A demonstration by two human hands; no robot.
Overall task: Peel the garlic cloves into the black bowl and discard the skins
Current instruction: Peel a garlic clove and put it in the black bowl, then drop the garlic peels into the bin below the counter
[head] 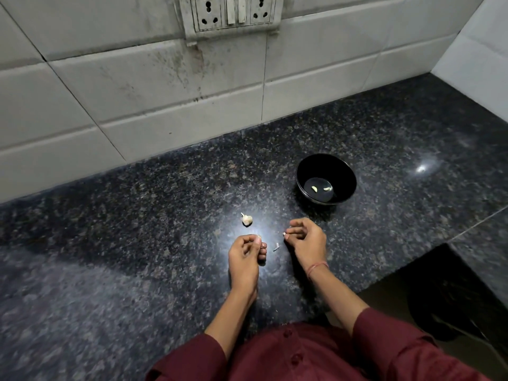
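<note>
The black bowl (326, 179) stands on the dark granite counter (137, 243), with two peeled cloves (320, 188) on its bottom. A partial garlic bulb (246, 219) lies on the counter left of the bowl. My left hand (246, 257) has curled fingers and pinches a garlic clove (258, 237) at its fingertips. A short gap to the right, my right hand (308, 240) pinches a small white piece of skin (284, 234). Between the hands a scrap of skin (276, 246) lies on the counter.
A tiled wall (165, 92) with a socket panel (231, 15) runs behind the counter. The counter's edge drops off at the right front, where a dark bin with a bag (453, 298) sits below.
</note>
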